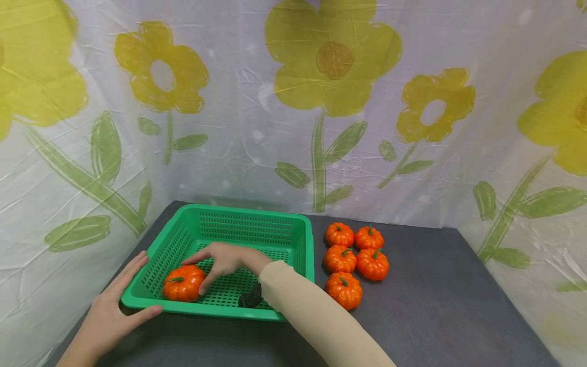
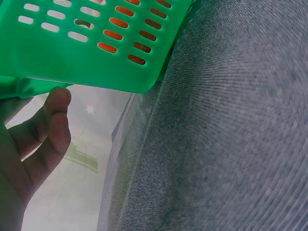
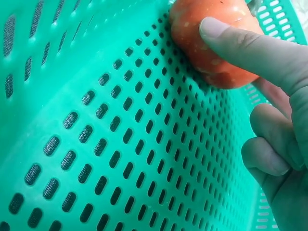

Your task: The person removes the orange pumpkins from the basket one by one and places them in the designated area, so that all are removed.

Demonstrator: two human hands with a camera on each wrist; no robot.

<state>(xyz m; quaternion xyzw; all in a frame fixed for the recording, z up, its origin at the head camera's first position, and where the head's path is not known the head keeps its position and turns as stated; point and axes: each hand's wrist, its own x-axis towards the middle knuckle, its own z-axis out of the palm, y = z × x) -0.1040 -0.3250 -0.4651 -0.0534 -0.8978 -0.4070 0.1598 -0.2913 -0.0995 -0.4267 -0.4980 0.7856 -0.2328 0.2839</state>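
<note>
A glossy orange toy pumpkin [image 1: 184, 283] with a green stem sits in the near left corner of a green perforated plastic basket [image 1: 300, 239]. My right hand [image 1: 225, 261] reaches into the basket and holds this pumpkin from its right side. The right wrist view shows the thumb [image 3: 243, 42] pressed on the pumpkin's side, with other fingers partly hidden behind it. Outside the basket's near left corner, my left hand [image 1: 112, 308] touches the rim with extended fingers, its thumb by the front edge. In the left wrist view, fingertips [image 2: 58, 102] meet the underside of the rim.
Several more orange pumpkins [image 1: 340, 259] stand in two rows on the dark grey table [image 1: 426, 300], right of the basket. A small black object [image 1: 250, 296] shows beneath my right wrist. Behind the table and at both sides hangs a flower-printed curtain [image 1: 229, 168].
</note>
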